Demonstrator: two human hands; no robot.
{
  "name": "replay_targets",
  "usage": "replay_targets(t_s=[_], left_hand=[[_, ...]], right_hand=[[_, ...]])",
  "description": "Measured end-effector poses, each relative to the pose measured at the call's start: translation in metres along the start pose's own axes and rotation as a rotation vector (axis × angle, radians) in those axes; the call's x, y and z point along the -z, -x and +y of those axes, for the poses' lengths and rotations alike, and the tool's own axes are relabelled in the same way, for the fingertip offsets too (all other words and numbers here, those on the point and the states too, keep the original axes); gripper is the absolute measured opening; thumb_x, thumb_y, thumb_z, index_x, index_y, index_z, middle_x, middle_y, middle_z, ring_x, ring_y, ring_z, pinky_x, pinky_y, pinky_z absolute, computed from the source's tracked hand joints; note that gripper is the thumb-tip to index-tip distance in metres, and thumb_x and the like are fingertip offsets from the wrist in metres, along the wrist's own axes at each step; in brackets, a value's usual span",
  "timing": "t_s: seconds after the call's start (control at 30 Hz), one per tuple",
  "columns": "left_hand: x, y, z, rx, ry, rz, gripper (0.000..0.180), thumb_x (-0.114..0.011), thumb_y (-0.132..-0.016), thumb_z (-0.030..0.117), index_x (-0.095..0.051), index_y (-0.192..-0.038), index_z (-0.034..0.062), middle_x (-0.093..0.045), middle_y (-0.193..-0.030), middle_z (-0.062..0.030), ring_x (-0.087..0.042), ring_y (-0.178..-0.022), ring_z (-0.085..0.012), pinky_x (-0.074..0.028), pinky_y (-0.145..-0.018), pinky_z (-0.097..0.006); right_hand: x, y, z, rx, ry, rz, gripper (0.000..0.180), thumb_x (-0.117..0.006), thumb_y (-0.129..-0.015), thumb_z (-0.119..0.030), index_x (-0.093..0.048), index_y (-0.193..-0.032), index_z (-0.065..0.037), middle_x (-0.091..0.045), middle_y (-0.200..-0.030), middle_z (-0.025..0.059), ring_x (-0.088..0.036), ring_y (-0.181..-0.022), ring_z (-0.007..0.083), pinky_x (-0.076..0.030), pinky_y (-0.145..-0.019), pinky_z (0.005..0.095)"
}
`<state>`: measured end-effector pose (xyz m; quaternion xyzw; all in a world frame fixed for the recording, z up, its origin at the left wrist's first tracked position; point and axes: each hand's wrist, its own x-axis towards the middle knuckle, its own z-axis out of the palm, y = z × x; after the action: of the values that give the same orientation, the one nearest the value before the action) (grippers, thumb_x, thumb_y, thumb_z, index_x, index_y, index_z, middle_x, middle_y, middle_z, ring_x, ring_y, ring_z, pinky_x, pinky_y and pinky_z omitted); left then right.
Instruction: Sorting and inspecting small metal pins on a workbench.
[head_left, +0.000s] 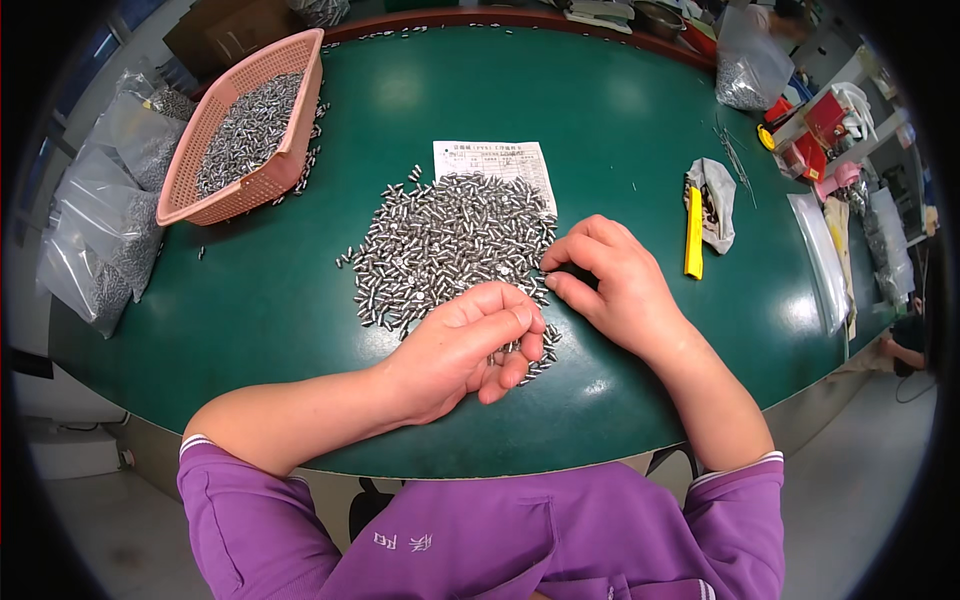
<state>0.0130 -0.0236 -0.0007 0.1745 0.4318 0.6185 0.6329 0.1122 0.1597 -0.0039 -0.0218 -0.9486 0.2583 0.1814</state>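
A pile of small, shiny, silver metal pieces (440, 245) with rounded ends lies in the middle of the green table (400, 100). At its near edge, my left hand (465, 345) is curled with the thumb laid over the fingers. Bits of silver show between the thumb and fingers, so it holds a few of the metal pieces. My right hand (615, 285) is at the right edge of the pile. Its thumb and forefinger are bent toward the pieces with a gap between them. A printed paper sheet (500, 158) lies partly under the far side of the pile.
A pink plastic basket (225, 205) of similar pieces stands at the far left, beside clear bags (95, 240) of pieces. To the right lie a yellow cutter (693, 235), a small open bag (715, 205) and thin wires (735, 155). Another filled bag (745, 75) is farther back.
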Motion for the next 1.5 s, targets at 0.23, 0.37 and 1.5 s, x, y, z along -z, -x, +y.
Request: replay_targets(t_s=[0.23,0.37,1.5], left_hand=[[0.000,0.000,0.000,-0.001,0.002,-0.006,0.014,-0.042,-0.097,0.019,-0.049,-0.097,0.0076,-0.054,-0.084,-0.0052,-0.048,-0.060,-0.0090,-0.034,-0.042,-0.019],[0.001,-0.001,-0.001,-0.009,0.002,-0.001,0.012,-0.043,-0.096,0.018,-0.048,-0.100,0.0080,-0.053,-0.085,-0.0050,-0.047,-0.059,-0.0084,-0.034,-0.042,-0.019],[0.001,-0.002,-0.002,-0.005,0.023,0.007,0.011,-0.044,-0.095,0.016,-0.050,-0.095,0.0076,-0.055,-0.084,-0.0049,-0.048,-0.059,-0.0084,-0.034,-0.041,-0.019]], right_hand=[[-0.002,0.001,-0.001,0.012,0.080,0.007,0.011,-0.066,-0.074,-0.007,-0.060,-0.083,-0.006,-0.055,-0.085,0.0072,-0.055,-0.085,0.0259,-0.045,-0.075,0.0361],[0.000,-0.001,-0.001,0.008,-0.034,0.046,0.010,-0.066,-0.074,-0.007,-0.059,-0.082,-0.006,-0.055,-0.085,0.0069,-0.055,-0.084,0.0249,-0.045,-0.075,0.0352],[0.002,-0.002,0.001,0.018,0.071,0.022,0.015,-0.069,-0.072,-0.007,-0.063,-0.086,-0.008,-0.055,-0.085,0.0064,-0.056,-0.084,0.0254,-0.046,-0.072,0.0356]])
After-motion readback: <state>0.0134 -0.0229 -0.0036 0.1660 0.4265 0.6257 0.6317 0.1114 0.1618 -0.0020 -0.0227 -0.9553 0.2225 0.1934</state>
